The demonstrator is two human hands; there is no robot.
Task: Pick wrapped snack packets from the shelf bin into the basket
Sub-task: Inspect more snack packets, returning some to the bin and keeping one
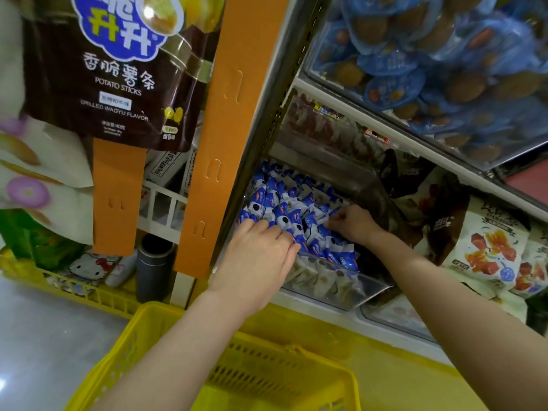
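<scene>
Head view: past an orange upright (pixel 225 143) and a bag (pixel 118 84) marked "POTATO STICKS", the right hand (pixel 354 225) pinches blue-and-white snack packets (pixel 284 203) in the clear shelf bin (pixel 341 289) — left hand (pixel 258 256) resting on them, grip unclear — yellow basket (pixel 142 336) below.

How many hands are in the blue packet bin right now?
2. The left hand rests on the packets at the front left of the bin; the right hand pinches packets at the right side.
</scene>
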